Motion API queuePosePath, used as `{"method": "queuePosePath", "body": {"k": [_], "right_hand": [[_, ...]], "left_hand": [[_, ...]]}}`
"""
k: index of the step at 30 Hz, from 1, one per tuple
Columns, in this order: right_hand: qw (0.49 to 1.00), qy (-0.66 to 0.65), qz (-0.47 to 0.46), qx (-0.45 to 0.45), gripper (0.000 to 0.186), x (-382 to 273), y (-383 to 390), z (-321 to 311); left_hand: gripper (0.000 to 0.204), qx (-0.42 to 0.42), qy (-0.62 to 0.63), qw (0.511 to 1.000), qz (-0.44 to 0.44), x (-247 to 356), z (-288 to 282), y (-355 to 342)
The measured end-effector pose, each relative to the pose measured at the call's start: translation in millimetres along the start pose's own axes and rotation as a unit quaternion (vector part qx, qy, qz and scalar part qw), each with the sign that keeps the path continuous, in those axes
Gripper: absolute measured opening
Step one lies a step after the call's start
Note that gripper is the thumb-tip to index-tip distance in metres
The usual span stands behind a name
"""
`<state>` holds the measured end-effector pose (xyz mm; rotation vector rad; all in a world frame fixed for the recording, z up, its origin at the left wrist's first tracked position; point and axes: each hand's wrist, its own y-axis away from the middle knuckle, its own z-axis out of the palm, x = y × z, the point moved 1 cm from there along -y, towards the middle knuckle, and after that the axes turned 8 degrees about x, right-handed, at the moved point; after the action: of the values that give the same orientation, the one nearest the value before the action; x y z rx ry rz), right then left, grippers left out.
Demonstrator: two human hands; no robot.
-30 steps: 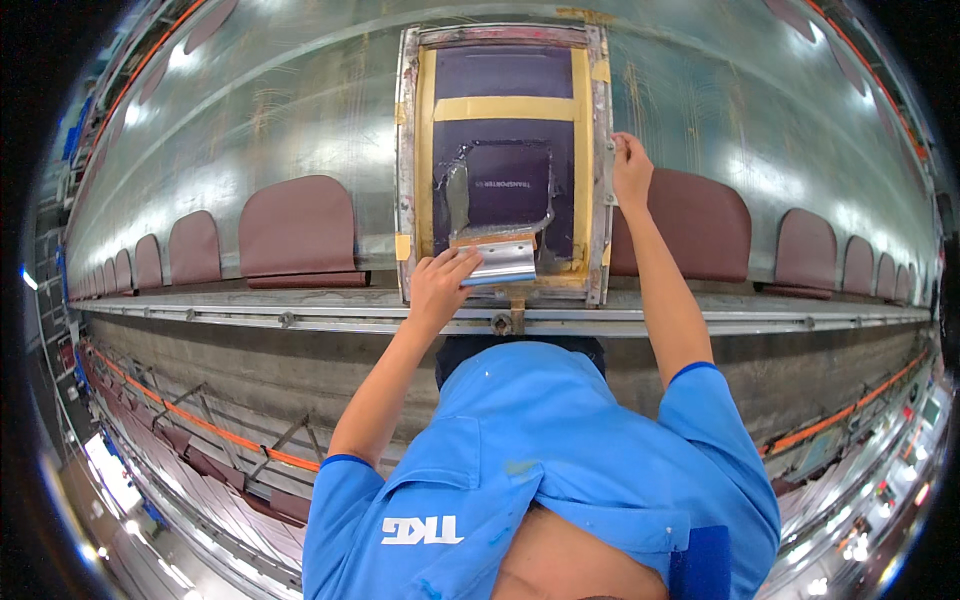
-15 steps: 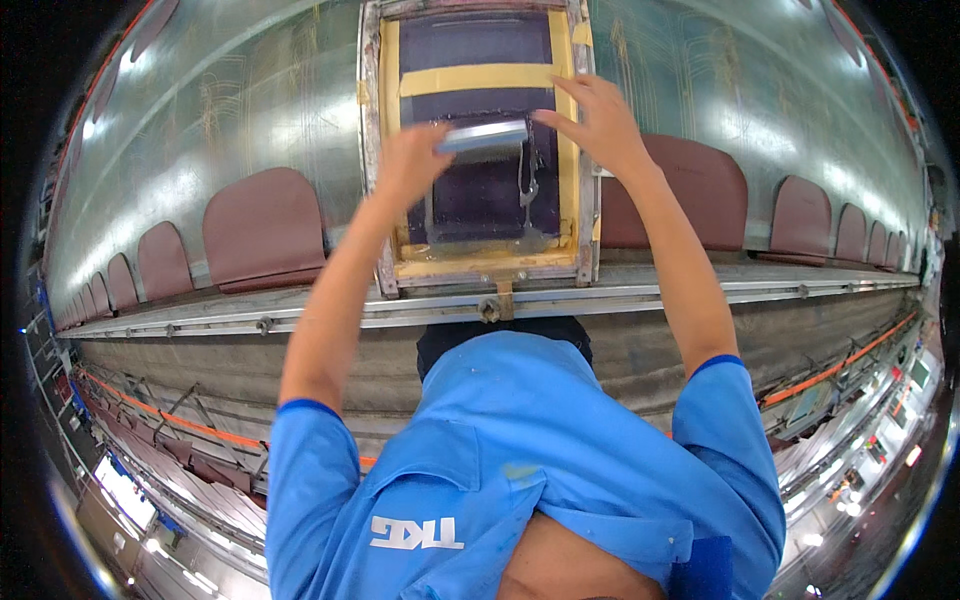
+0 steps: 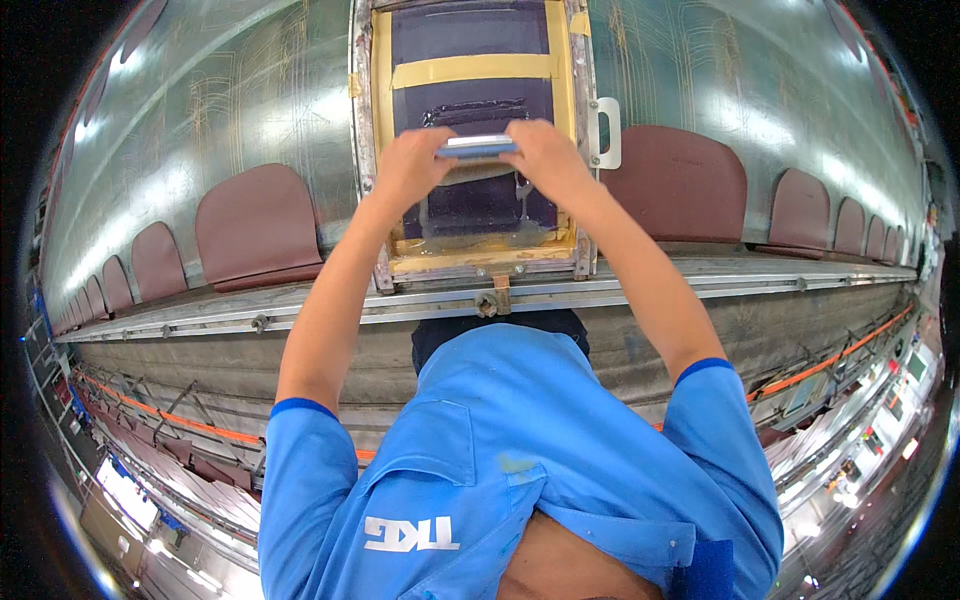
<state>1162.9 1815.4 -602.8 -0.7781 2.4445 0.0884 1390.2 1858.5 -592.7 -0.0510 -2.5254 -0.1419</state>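
Note:
A metal-backed squeegee (image 3: 478,147) lies crosswise over the dark mesh of a screen-printing frame (image 3: 364,120). My left hand (image 3: 412,170) is closed round its left end, and my right hand (image 3: 555,168) grips the right end. The thumbs and most fingertips are hidden behind the bar. Yellow tape lines the inside of the frame, and a tape strip (image 3: 475,70) crosses the mesh beyond the squeegee. Wet, shiny streaks of clear or pale fluid show on the mesh around the bar.
A white handle (image 3: 611,133) sticks out from the frame's right side. Brown pieces (image 3: 258,222) lie in a row along the long greenish table (image 3: 270,110), on both sides. A metal rail (image 3: 390,307) with bolts runs along the near edge, between table and body.
My right hand, open and apart beside the frame before, has come down and left onto the squeegee's right end. The bar, tilted and blurred before, is now level, uncovering the white handle.

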Motion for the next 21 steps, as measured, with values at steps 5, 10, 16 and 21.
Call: {"method": "queuePosePath", "body": {"k": [5, 10, 16, 21], "right_hand": [[0.998, 0.029, -0.022, 0.057, 0.026, 19, -48, -8], [0.999, 0.006, -0.003, 0.053, 0.025, 8, 1, 5], [0.999, 0.007, -0.018, 0.051, 0.03, 2, 10, 3], [0.995, 0.002, -0.024, 0.1, 0.025, 27, -41, 1]], "left_hand": [[0.029, 0.064, -0.019, 0.998, 0.007, -10, -3, -49], [0.025, 0.123, 0.0, 0.989, 0.08, -6, 20, -1], [0.026, 0.048, 0.006, 0.999, 0.019, 4, 9, 10], [0.026, 0.082, -0.02, 0.996, 0.034, -6, 1, -48]]}}
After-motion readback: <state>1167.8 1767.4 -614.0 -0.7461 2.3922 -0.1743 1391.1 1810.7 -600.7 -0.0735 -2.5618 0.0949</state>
